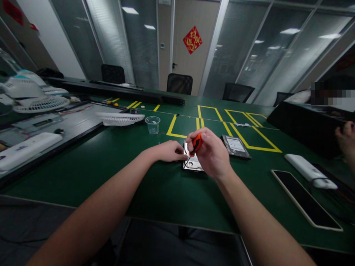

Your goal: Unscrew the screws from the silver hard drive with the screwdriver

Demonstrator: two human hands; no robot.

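Note:
A silver hard drive (pixel 194 165) lies flat on the green table in front of me, partly hidden by my hands. My right hand (pixel 213 153) is closed round the red-and-black handle of a screwdriver (pixel 196 143). The screwdriver tilts, with its thin shaft running down to the drive's lower left corner. At the drive's left edge, my left hand (pixel 172 151) has its fingers curled and gripping the side. A second hard drive (pixel 236 146) with a white label rests to the right, behind my right hand.
A clear plastic cup (pixel 153 125) stands beyond my left hand, near a white fan grille (pixel 120 118). At right lie a phone (pixel 305 199) and a white power strip (pixel 310 171). A large panel (pixel 80 118) fills the left. Another person's hand (pixel 346 140) shows far right.

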